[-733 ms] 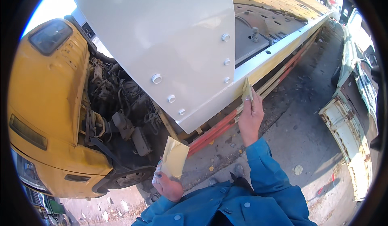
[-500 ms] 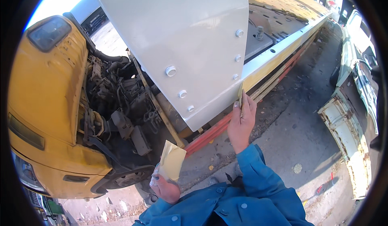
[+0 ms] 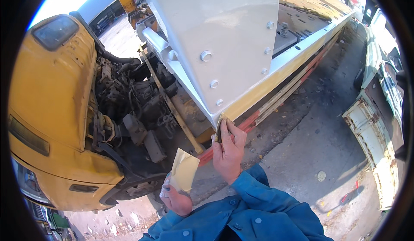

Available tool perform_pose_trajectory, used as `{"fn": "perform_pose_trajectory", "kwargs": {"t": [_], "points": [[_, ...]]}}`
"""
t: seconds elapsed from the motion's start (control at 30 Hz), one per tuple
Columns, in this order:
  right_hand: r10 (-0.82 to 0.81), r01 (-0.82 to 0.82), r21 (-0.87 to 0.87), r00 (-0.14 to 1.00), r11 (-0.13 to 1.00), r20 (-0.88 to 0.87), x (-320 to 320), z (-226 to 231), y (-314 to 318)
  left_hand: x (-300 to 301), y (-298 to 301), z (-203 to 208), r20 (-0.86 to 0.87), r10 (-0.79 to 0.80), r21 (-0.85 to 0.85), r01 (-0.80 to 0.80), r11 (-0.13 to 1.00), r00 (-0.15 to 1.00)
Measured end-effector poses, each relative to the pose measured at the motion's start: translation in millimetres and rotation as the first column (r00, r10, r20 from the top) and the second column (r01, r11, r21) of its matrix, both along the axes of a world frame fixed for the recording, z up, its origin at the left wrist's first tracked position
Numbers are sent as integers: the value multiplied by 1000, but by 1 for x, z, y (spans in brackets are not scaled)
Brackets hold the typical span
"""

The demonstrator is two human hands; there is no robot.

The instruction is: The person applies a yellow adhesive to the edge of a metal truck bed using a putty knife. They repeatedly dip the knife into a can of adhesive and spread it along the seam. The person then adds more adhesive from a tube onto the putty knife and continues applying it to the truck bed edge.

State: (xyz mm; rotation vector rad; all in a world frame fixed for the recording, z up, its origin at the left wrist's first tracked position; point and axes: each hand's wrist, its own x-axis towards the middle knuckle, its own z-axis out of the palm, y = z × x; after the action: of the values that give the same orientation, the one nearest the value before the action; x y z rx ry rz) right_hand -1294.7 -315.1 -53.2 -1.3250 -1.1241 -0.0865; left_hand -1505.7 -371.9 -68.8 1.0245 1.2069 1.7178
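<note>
Pinched in the fingers of my right hand [image 3: 228, 154] is a thin, flat scraper [image 3: 221, 130] smeared with yellowish paste. It lies against the lower corner of a pale grey bolted panel [image 3: 228, 38], where a pale yellow band [image 3: 248, 103] runs along the side face of the bed. Lower and to the left, my left hand [image 3: 176, 201] grips a flat, pale yellow rectangular board [image 3: 184, 170], one end raised. The fingers under the board are partly hidden, and whitish smears show on them.
A yellow truck cab [image 3: 56, 103] with its engine parts [image 3: 125, 94] exposed stands at the left. Red rails [image 3: 248, 124] run below the bed's side. Rusty white body panels [image 3: 373, 137] lean at the right above concrete ground [image 3: 297, 167].
My right hand has moved left and toward me with the scraper, along the edge to the panel's corner. The view has shifted slightly; my left hand still holds the board.
</note>
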Motion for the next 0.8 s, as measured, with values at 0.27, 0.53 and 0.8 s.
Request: {"fn": "perform_pose_trajectory", "kwargs": {"t": [0.27, 0.53, 0.8], "points": [[164, -167, -8, 978, 986, -126, 26, -3, -35, 26, 3, 27, 106, -157, 5, 158, 987, 982], [-130, 149, 24, 922, 989, -366, 174, -9, 26, 18, -7, 24, 113, -239, -47, 246, 968, 964], [-65, 61, -31, 982, 998, -177, 62, -18, 14, 6, -9, 29, 144, -170, -97, 185, 978, 975]]}}
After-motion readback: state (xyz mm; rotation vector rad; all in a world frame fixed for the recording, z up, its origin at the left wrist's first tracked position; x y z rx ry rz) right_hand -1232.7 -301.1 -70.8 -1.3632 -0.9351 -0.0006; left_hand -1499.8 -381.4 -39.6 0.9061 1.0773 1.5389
